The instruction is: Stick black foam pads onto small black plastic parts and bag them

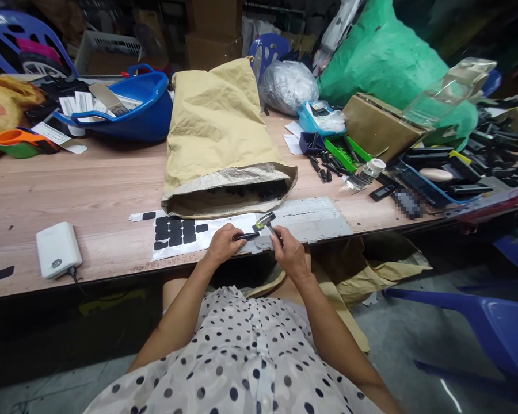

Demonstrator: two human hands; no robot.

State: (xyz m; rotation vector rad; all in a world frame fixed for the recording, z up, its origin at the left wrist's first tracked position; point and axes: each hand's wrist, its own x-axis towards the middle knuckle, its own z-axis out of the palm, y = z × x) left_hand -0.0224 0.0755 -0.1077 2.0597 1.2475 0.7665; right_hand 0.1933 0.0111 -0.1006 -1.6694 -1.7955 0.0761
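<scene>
My left hand [224,244] is closed on a slim black plastic piece [247,236], whose end points toward my right hand. My right hand [290,253] grips the handle of a small hammer [266,220]; its head is raised just above the black piece. Beneath both hands lies a flat grey board [313,221] at the table's front edge. Left of my left hand, a white sheet [211,242] bears rows of black rounded-square stickers [175,230]. Just beyond the hands, a large tan paper sack [218,126] lies with its mouth toward me, dark pieces inside.
A white power bank [58,250] with a cable sits at the left. Behind it stands a blue basin [132,109] of papers. To the right are a green tray [344,150], a clear bottle [366,173] and black parts [483,144]. Another open sack [371,270] lies below the table edge.
</scene>
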